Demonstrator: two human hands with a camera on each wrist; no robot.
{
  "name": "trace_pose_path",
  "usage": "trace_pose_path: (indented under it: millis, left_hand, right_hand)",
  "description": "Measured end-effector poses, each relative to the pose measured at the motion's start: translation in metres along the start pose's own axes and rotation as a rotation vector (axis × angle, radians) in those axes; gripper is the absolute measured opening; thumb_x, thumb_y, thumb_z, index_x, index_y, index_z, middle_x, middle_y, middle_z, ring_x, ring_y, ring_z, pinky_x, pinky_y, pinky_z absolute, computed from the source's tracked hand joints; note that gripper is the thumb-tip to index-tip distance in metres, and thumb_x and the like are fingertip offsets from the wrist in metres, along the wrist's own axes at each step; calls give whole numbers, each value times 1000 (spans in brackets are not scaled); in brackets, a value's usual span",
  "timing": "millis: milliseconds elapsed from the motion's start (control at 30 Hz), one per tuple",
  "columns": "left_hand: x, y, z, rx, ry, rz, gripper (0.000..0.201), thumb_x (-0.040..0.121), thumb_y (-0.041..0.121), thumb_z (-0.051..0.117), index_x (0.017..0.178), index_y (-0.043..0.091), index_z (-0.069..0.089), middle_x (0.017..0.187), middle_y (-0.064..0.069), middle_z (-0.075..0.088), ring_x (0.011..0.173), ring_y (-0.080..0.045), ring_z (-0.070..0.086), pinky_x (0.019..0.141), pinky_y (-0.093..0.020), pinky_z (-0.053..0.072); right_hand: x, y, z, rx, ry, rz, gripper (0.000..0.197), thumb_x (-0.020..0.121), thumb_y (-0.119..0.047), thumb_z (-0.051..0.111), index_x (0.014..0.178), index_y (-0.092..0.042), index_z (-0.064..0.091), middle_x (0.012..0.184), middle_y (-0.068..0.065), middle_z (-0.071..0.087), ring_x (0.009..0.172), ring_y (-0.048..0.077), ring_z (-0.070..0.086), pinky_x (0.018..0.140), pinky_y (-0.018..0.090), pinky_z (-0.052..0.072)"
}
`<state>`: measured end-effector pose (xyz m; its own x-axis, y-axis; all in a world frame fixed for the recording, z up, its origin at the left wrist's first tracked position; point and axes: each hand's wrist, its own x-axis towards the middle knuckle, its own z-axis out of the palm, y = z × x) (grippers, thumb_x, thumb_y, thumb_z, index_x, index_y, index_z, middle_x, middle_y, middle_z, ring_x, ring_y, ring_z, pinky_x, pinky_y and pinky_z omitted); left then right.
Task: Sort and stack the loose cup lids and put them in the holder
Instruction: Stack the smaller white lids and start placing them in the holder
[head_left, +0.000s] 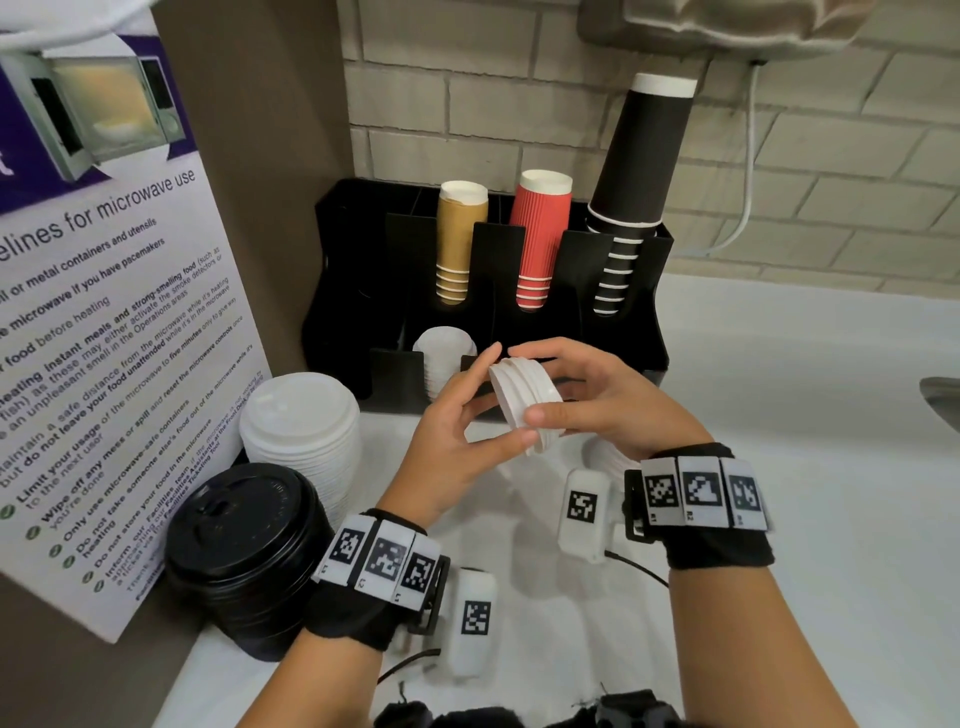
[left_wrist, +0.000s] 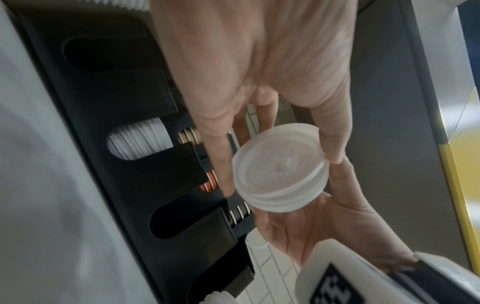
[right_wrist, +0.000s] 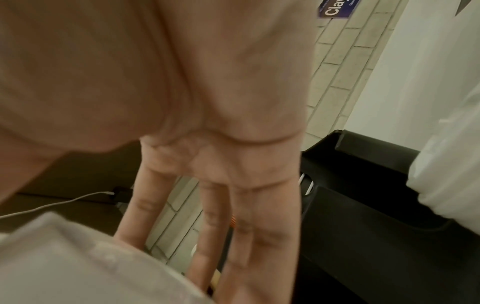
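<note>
A notice (head_left: 104, 332) headed "…lines for microwave use" stands at nine o'clock. Above the counter's (head_left: 779, 415) centre, the left hand (head_left: 457, 441) and right hand (head_left: 608, 405) pinch a small stack of white lids (head_left: 524, 397) between curled fingers. At twelve o'clock the black holder (head_left: 498, 270) carries tan, red and black cups, plus white lids (head_left: 444, 358).

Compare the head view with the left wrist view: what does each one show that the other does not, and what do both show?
Only the head view shows the black lid stack, the large white lid stack and the microwave poster. Only the left wrist view shows the flat face of the held small white lids and an empty front slot. Both show the left hand, the right hand and the black holder.
</note>
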<state>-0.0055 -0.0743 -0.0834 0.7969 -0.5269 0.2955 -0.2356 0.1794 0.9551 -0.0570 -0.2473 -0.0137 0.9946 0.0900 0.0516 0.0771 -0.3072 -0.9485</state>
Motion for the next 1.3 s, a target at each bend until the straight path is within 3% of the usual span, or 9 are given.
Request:
trace_pose_path:
  millis: [133, 300, 400, 500, 767, 867, 967, 1133, 1300]
  left_hand:
    - [0, 2, 2, 24, 28, 28, 85, 68, 31, 80, 140, 41, 36, 136, 4, 48, 123, -10, 53, 91, -26, 54]
    - [0, 2, 1, -11, 9, 40, 82, 70, 24, 83, 138, 41, 40, 133, 2, 48, 120, -12, 54, 85, -29, 56]
    - [0, 2, 2, -35, -18, 52, 81, 68, 23, 83, 135, 43, 42, 132, 3, 49, 120, -10, 55, 83, -28, 56]
    - [-1, 4, 0, -83, -25, 52, 79, 65, 31, 79, 136, 38, 43, 134, 0, 50, 122, -14, 55, 85, -25, 54]
    - [-1, 5, 2, -56, -16, 28, 88, 63, 31, 86, 135, 48, 38, 140, 8, 49, 126, -10, 52, 84, -25, 55]
    - [-1, 7, 4, -19, 25, 47, 89, 64, 32, 88, 135, 49, 38, 136, 11, 52, 124, -8, 52, 90, -30, 55]
    - [-1, 8, 5, 11, 45, 68, 84, 65, 31, 83, 136, 47, 41, 132, 8, 53, 121, -7, 54, 87, -31, 57]
    - [-2, 9, 3, 39, 23, 71, 82, 63, 40, 80, 136, 46, 42, 130, 8, 52, 120, -10, 55, 88, -38, 57]
    - [-1, 6, 2, 75, 52, 81, 85, 66, 36, 87, 136, 48, 40, 132, 14, 49, 124, -10, 51, 84, -21, 54]
  right_hand:
    - [2, -1, 3, -9, 14, -10, 52, 69, -29, 80, 117, -34, 60, 111, 5, 66, 100, 26, 66, 87, 57, 51]
    - [1, 0, 0, 60, -32, 7, 52, 70, -24, 79, 116, -30, 57, 113, 11, 66, 100, 35, 65, 83, 52, 53]
    - [1, 0, -1, 78, -48, 6, 52, 68, -23, 79, 114, -28, 56, 112, 15, 63, 94, 33, 66, 76, 44, 54]
    - [1, 2, -2, 118, -37, -2, 49, 72, -14, 75, 116, -22, 54, 109, 14, 63, 94, 31, 64, 78, 51, 52]
    - [-2, -4, 0, 51, -25, -29, 57, 64, -28, 83, 115, -30, 57, 115, 9, 64, 105, 30, 63, 89, 58, 51]
    - [-3, -6, 0, 28, -4, -26, 61, 62, -31, 84, 116, -32, 57, 114, 5, 64, 106, 25, 64, 89, 57, 51]
    - [-3, -6, 1, 35, 8, -19, 62, 60, -33, 85, 114, -33, 55, 113, 3, 67, 104, 24, 65, 89, 57, 51]
    - [-3, -7, 0, 9, -1, -24, 59, 64, -29, 85, 116, -25, 56, 112, 5, 69, 102, 26, 66, 90, 60, 49]
    - [-2, -8, 0, -48, 34, -46, 60, 60, -32, 85, 116, -30, 61, 112, -2, 67, 101, 15, 66, 86, 32, 55]
